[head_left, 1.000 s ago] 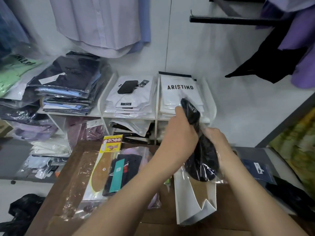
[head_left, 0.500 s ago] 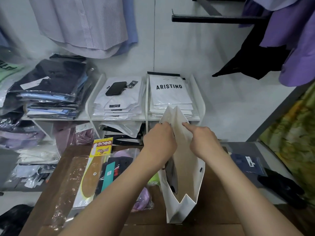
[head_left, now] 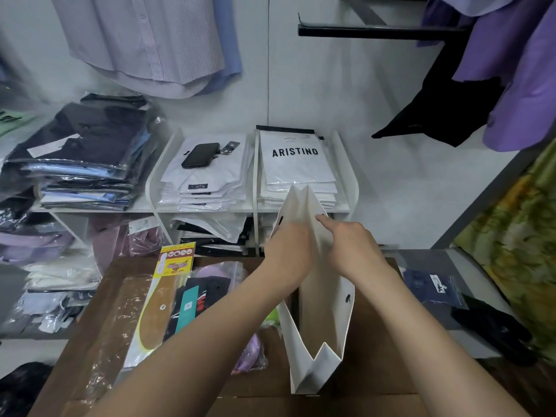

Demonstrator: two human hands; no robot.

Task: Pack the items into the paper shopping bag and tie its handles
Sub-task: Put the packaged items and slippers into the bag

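insole pack: flat on desk, far left, in easy left reach. Not packed yet.
black pack, teal tag: lies over the insoles' right edge, also waiting.
purple pack: partly under the black pack, just left of the bag.
left hand: on the bag's left wall near the rim. Fingers are hidden by the paper, so I can't tell if they pinch it. Likely pulling that wall outward.
paper bag: upright on desk, right of the packs, mouth spread. Contents not visible from here.
right hand: on the right wall near the top, index finger straight on the paper, the rest folded. Grip unclear. Probably keeping the mouth wide for the next pack.
handle hole: empty, nothing tied.
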